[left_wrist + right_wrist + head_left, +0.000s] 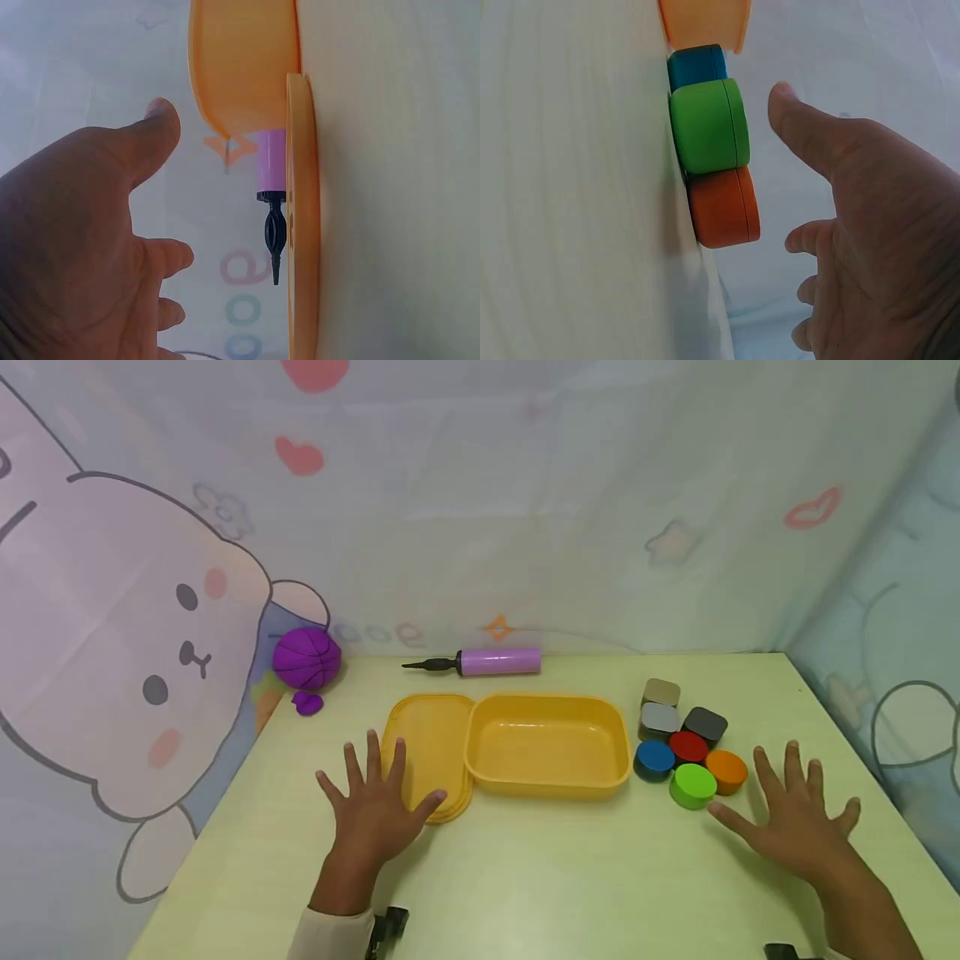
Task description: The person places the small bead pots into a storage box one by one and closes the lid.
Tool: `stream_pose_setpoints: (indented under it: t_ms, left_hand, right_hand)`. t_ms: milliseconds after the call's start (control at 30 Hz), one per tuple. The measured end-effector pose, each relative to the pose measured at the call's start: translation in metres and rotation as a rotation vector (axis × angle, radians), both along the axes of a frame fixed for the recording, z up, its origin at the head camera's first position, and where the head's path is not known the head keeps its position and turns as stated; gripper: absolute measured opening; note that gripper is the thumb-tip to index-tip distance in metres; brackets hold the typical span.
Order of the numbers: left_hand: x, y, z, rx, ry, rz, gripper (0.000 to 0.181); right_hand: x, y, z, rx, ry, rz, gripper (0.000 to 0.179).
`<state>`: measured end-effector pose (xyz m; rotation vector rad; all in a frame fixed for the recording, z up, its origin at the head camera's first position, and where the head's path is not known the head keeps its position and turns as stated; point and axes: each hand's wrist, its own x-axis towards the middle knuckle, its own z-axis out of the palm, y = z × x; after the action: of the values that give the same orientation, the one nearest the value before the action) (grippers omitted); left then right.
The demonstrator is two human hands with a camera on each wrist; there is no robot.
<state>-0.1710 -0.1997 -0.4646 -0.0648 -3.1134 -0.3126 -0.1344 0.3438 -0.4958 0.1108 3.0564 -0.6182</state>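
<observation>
My left hand (375,818) is spread above the table near the flat yellow lid (431,752), holding nothing. Beside that lid, and slightly over its edge, stands a yellow rectangular tub (547,789). On the right, my right hand (798,827) hovers with fingers spread, close to several small lidded tins. Among them are a green round tin (693,786), an orange one (726,772), a red one (687,747) and a blue one (655,760). Squarish tins in grey (659,720), black (706,725) and beige (662,692) sit behind. The right wrist view shows the thumb apart from the green tin (709,127).
A purple balloon pump (498,662) with a black nozzle lies along the table's back edge. At the back left corner are a purple ball (307,658) and a small purple object (307,702). Printed cloth (480,527) hangs behind the pale table (570,877).
</observation>
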Motion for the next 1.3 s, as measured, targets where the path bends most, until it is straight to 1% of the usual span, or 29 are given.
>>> stream_pose_setpoints:
  t_ms: [100,167,233,367,500,600,700,767,833,967,1033,1100,1200,1300]
  left_hand:
    - [0.001,0.003,-0.001,0.002,0.034,-0.024,0.107]
    - [0.001,0.008,-0.001,0.009,0.055,-0.050,0.105]
    - [0.001,0.014,-0.001,0.026,0.062,-0.082,0.104]
    - [0.002,0.026,0.002,0.046,0.029,-0.146,0.101]
    - [0.002,0.038,0.005,0.083,0.008,-0.206,0.098]
    - [-0.002,0.045,0.006,0.113,0.002,-0.246,0.095]
    - [-0.011,0.051,0.007,0.144,0.016,-0.277,0.093]
    - [-0.018,0.053,0.007,0.167,0.024,-0.284,0.092]
    - [-0.025,0.053,0.006,0.193,0.017,-0.280,0.091]
    - [-0.034,0.049,0.005,0.218,0.003,-0.268,0.091]
    - [-0.036,0.046,0.007,0.226,0.004,-0.271,0.090]
    - [-0.036,0.045,0.008,0.237,0.004,-0.277,0.089]
    - [-0.035,0.045,0.008,0.251,-0.007,-0.292,0.090]
    - [-0.034,0.046,0.004,0.255,-0.010,-0.302,0.090]
  right_hand:
    - [-0.003,-0.003,-0.003,-0.011,0.004,0.025,0.119]
    - [-0.006,-0.003,-0.004,-0.037,0.036,0.045,0.116]
    - [-0.009,-0.002,-0.005,-0.072,0.068,0.069,0.111]
    - [-0.013,0.000,-0.009,-0.139,0.157,0.124,0.094]
    - [-0.015,0.000,-0.013,-0.199,0.244,0.158,0.075]
    - [-0.015,-0.001,-0.015,-0.233,0.273,0.173,0.066]
    - [-0.013,-0.001,-0.015,-0.237,0.294,0.171,0.060]
    - [-0.011,-0.002,-0.014,-0.229,0.295,0.159,0.055]
    - [-0.011,-0.004,-0.012,-0.220,0.295,0.146,0.049]
    - [-0.013,-0.009,-0.009,-0.217,0.283,0.118,0.043]
    - [-0.015,-0.011,-0.008,-0.211,0.287,0.102,0.041]
    - [-0.016,-0.011,-0.009,-0.207,0.302,0.089,0.040]
    - [-0.014,-0.007,-0.013,-0.187,0.348,0.070,0.036]
    - [-0.013,-0.002,-0.017,-0.178,0.397,0.060,0.033]
